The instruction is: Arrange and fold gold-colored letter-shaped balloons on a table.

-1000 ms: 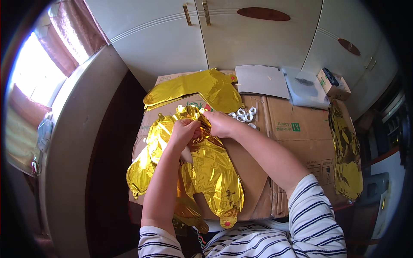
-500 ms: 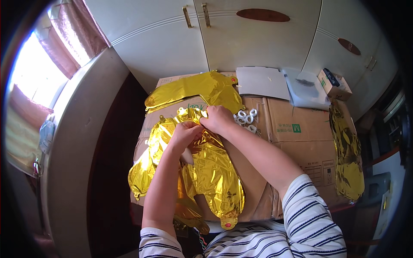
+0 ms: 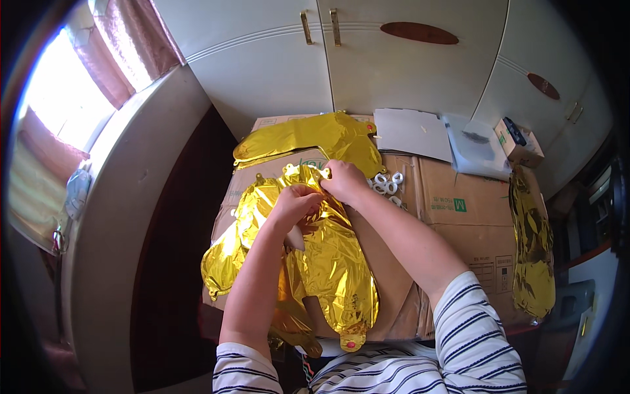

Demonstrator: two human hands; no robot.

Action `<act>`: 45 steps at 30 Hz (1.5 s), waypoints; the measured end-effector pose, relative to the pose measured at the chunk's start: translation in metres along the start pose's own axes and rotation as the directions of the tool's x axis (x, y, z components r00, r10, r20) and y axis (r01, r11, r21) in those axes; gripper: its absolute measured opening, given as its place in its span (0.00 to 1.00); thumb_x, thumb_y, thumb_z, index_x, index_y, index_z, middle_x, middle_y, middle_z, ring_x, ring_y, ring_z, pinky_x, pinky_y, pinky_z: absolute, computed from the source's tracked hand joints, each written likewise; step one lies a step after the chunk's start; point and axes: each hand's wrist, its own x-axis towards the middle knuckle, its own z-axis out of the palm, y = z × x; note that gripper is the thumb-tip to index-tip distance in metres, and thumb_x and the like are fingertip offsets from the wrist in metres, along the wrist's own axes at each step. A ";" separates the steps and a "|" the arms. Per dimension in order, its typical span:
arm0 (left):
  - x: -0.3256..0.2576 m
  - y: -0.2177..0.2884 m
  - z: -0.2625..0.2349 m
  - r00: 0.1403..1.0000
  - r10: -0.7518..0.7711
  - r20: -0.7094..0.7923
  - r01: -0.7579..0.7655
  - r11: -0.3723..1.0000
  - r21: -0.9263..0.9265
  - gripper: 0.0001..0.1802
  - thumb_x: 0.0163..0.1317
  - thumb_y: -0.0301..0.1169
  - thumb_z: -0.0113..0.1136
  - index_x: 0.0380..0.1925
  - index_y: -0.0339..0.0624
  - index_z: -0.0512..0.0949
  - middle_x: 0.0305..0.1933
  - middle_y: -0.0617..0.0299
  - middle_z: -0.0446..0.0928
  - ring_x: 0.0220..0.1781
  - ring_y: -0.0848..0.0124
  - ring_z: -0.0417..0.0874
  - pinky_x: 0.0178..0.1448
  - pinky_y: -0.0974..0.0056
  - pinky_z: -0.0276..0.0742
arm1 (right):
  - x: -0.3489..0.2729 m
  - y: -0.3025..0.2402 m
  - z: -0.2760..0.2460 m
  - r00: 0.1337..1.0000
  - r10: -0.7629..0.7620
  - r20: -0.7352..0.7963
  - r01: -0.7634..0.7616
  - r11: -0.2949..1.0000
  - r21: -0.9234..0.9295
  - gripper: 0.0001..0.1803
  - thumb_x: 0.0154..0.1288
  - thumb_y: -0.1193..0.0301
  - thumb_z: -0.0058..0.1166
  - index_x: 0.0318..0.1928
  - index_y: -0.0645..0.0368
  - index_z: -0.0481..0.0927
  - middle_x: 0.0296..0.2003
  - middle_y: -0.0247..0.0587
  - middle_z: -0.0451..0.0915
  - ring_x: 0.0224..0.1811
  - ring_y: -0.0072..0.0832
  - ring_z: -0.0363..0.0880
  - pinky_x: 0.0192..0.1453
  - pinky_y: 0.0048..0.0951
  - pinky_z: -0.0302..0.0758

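Your left hand (image 3: 294, 207) and right hand (image 3: 346, 182) pinch the gold foil balloon (image 3: 338, 276); likely light, limp and slippery, it's best held by its tab (image 3: 289, 169) at twelve o'clock.

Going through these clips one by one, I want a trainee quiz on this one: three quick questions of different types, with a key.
1. True or false: the left hand and the right hand are both on the crumpled gold foil.

2. What lies directly right of the flatter gold foil at the far edge of the brown cardboard?
A) a red bowl
B) a pale grey sheet
C) a green bottle

3. Fill in: the small white rings lie nearer the ____ hand.

Key: 1 true; 2 B; 3 right.
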 end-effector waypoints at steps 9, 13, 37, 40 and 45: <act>0.014 -0.003 -0.031 0.865 0.454 -0.214 -0.333 0.838 0.433 0.15 0.53 0.22 0.64 0.42 0.36 0.79 0.41 0.55 0.80 0.36 0.69 0.84 0.43 0.65 0.82 | -0.001 0.004 0.015 0.847 -0.435 -0.306 0.370 0.895 -0.250 0.12 0.60 0.64 0.56 0.42 0.55 0.77 0.39 0.45 0.82 0.42 0.40 0.79 0.52 0.45 0.67; 0.026 0.001 -0.060 0.754 0.639 -0.151 -0.264 0.506 0.821 0.30 0.50 0.29 0.70 0.56 0.45 0.76 0.59 0.53 0.76 0.62 0.58 0.76 0.65 0.53 0.72 | -0.001 -0.004 0.014 0.951 -0.283 -0.128 0.281 0.959 -0.030 0.15 0.68 0.60 0.48 0.35 0.55 0.83 0.34 0.43 0.85 0.42 0.44 0.82 0.53 0.47 0.69; 0.040 0.000 -0.090 0.806 0.588 0.068 -0.111 0.038 0.993 0.17 0.52 0.48 0.70 0.31 0.48 0.86 0.39 0.61 0.82 0.47 0.63 0.81 0.61 0.56 0.66 | -0.018 -0.011 0.025 0.895 -0.445 -0.014 0.438 0.886 -0.155 0.04 0.60 0.72 0.53 0.34 0.59 0.77 0.26 0.49 0.83 0.31 0.45 0.85 0.36 0.44 0.80; 0.036 0.001 -0.100 0.733 0.679 -0.026 -0.218 0.272 0.937 0.27 0.52 0.50 0.71 0.46 0.44 0.83 0.46 0.55 0.82 0.53 0.58 0.80 0.65 0.54 0.66 | -0.011 -0.012 0.025 0.922 -0.372 -0.111 0.355 0.923 -0.146 0.07 0.60 0.73 0.52 0.39 0.61 0.75 0.27 0.54 0.82 0.31 0.48 0.85 0.34 0.45 0.80; 0.020 -0.026 -0.154 0.787 0.537 -0.304 -0.282 0.752 0.596 0.36 0.57 0.38 0.72 0.64 0.35 0.71 0.58 0.47 0.78 0.59 0.55 0.81 0.61 0.57 0.77 | -0.021 -0.023 0.016 0.886 -0.383 -0.262 0.277 0.889 -0.364 0.29 0.56 0.71 0.62 0.58 0.60 0.70 0.49 0.49 0.79 0.50 0.48 0.77 0.56 0.47 0.74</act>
